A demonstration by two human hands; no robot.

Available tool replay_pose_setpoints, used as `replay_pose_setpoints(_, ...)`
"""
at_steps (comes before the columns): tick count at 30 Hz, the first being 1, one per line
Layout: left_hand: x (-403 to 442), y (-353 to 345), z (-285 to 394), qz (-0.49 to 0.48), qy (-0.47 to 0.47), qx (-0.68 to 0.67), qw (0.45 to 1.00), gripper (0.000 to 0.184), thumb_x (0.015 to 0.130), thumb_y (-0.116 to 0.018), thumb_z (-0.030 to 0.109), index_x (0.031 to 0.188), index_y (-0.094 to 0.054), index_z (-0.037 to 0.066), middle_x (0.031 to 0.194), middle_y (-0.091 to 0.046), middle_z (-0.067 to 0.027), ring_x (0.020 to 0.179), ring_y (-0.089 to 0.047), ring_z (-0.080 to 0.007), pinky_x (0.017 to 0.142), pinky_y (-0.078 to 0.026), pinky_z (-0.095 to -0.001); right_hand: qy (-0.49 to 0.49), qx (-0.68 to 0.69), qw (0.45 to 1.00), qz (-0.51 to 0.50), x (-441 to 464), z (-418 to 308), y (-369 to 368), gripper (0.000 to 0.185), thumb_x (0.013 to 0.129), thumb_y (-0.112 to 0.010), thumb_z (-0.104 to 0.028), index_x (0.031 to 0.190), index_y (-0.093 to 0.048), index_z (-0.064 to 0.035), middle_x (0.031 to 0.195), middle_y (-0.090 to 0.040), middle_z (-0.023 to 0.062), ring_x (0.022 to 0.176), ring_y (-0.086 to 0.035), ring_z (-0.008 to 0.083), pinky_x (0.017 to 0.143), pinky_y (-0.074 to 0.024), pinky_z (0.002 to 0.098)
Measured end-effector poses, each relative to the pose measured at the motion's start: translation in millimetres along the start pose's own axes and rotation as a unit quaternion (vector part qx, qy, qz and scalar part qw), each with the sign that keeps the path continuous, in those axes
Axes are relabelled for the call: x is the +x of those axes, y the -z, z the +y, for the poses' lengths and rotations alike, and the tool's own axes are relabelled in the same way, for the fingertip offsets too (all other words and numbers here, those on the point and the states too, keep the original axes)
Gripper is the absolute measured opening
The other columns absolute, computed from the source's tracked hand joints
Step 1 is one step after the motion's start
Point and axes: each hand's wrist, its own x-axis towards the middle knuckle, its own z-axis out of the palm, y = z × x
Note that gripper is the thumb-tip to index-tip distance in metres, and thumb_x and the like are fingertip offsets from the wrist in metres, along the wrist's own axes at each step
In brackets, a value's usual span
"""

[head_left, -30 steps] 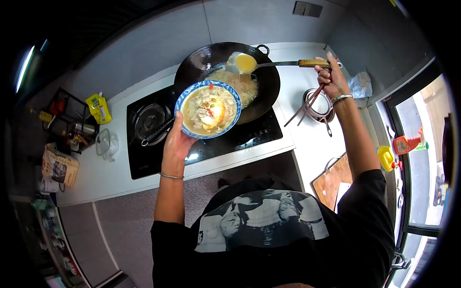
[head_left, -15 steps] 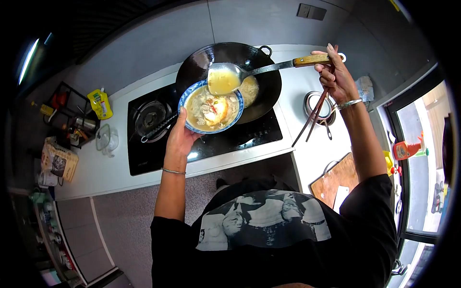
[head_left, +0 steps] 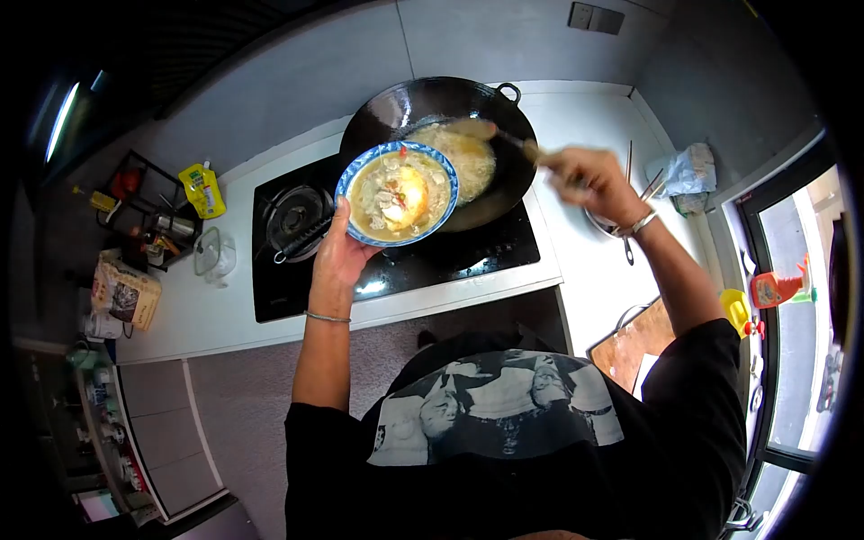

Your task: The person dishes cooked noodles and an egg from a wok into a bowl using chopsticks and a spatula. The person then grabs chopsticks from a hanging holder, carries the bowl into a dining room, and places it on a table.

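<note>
Over to the head view: the left hand [head_left: 340, 256] cups the blue-rimmed bowl [head_left: 357, 161], thumb at the rim, above the hob [head_left: 396, 279] in front of the wok [head_left: 515, 175]; soup-laden [head_left: 369, 200], it's likely heavy, hot and slop-prone, stiff but breakable, best gripped low and kept level! And the right hand [head_left: 594, 184], blurred, looks closed round the spatula's [head_left: 506, 136] handle, blade over the wok.
</note>
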Motion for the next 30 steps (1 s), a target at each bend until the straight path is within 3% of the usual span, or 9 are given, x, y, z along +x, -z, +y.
replay_pose_setpoints(5,-8,-11,5,0.004,-0.017,0.024,1.000,0.054,0.094,-0.043,0.046,0.131,-0.042,0.007,0.128,-0.050,-0.0156,0.116,-0.051,-0.0281,0.094,-0.045,-0.0461,0.086,-0.144,0.952,-0.257,-41,-13,-30,0.019,0.077,-0.066,-0.014,0.088,-0.052,-0.0064,0.079,-0.061,0.0082,0.060,-0.064,0.0209,0.052,-0.0534,0.0292)
replay_pose_setpoints(10,-7,-7,6,0.009,-0.028,0.021,0.999,0.054,0.094,-0.043,0.046,0.131,-0.042,0.006,0.127,-0.051,-0.0156,0.117,-0.051,-0.0275,0.094,-0.044,-0.0461,0.093,-0.250,0.902,-0.338,-64,-10,-12,0.043,0.081,-0.058,-0.015,0.122,-0.045,-0.0095,0.084,-0.057,0.0098,0.055,-0.061,0.0256,0.048,-0.0507,0.0346)
replay_pose_setpoints(13,-8,-11,7,-0.008,-0.025,0.022,0.999,0.055,0.093,-0.045,0.047,0.131,-0.043,0.007,0.128,-0.050,-0.0148,0.117,-0.051,-0.0267,0.094,-0.045,-0.0459,0.038,-0.300,0.931,-0.206,-64,6,21,0.036,0.081,-0.057,-0.012,0.116,-0.051,-0.0079,0.094,-0.061,0.0119,0.067,-0.063,0.0269,0.055,-0.0509,0.0356)
replay_pose_setpoints(15,-4,-4,5,-0.024,-0.025,0.004,0.999,0.054,0.093,-0.045,0.047,0.130,-0.044,0.008,0.128,-0.051,-0.0135,0.116,-0.052,-0.0268,0.093,-0.046,-0.0458,0.057,-0.316,0.947,-0.024,-46,6,56,0.026,0.085,-0.056,-0.018,0.107,-0.055,-0.0034,0.094,-0.062,0.0134,0.073,-0.062,0.0259,0.059,-0.0511,0.0329)
replay_pose_setpoints(17,-3,-5,5,-0.011,-0.030,0.026,0.999,0.059,0.090,-0.047,0.051,0.131,-0.043,0.009,0.129,-0.050,-0.0137,0.115,-0.053,-0.0286,0.092,-0.048,-0.0468,0.001,-0.233,0.971,0.059,-32,14,93,0.024,0.090,-0.052,-0.024,0.097,-0.062,-0.0029,0.091,-0.060,0.0087,0.082,-0.061,0.0213,0.068,-0.0503,0.0300)
replay_pose_setpoints(19,-2,-3,6,-0.036,-0.034,0.032,0.998,0.059,0.090,-0.046,0.050,0.132,-0.041,0.009,0.130,-0.050,-0.0142,0.116,-0.052,-0.0295,0.091,-0.049,-0.0467,0.015,-0.164,0.976,0.145,-25,29,106,0.044,0.094,-0.046,-0.043,0.086,-0.064,-0.0043,0.084,-0.060,0.0057,0.072,-0.059,0.0159,0.060,-0.0490,0.0261)
replay_pose_setpoints(22,-4,-4,7,-0.027,-0.039,0.040,0.998,0.058,0.091,-0.046,0.048,0.132,-0.041,0.007,0.130,-0.049,-0.0150,0.116,-0.051,-0.0307,0.091,-0.049,-0.0470,-0.123,-0.064,0.976,0.169,-26,34,94,0.051,0.092,-0.043,-0.052,0.084,-0.065,-0.0060,0.071,-0.059,0.0033,0.059,-0.057,0.0118,0.051,-0.0476,0.0228)
replay_pose_setpoints(25,-14,-7,11,-0.020,-0.058,0.053,0.997,0.057,0.092,-0.045,0.047,0.131,-0.041,0.006,0.129,-0.050,-0.0154,0.115,-0.053,-0.0307,0.091,-0.049,-0.0479,-0.160,0.223,0.930,0.244,-17,45,37,0.050,0.092,-0.047,-0.047,0.079,-0.063,-0.0018,0.060,-0.058,0.0062,0.048,-0.057,0.0117,0.048,-0.0506,0.0241)
replay_pose_setpoints(30,-23,-12,18,-0.009,-0.053,0.041,0.998,0.052,0.093,-0.044,0.045,0.130,-0.043,0.008,0.127,-0.052,-0.0142,0.113,-0.054,-0.0294,0.088,-0.050,-0.0482,-0.250,0.453,0.812,0.270,8,72,-59,0.042,0.092,-0.051,-0.039,0.079,-0.062,-0.0007,0.061,-0.060,0.0076,0.051,-0.059,0.0128,0.051,-0.0549,0.0279)
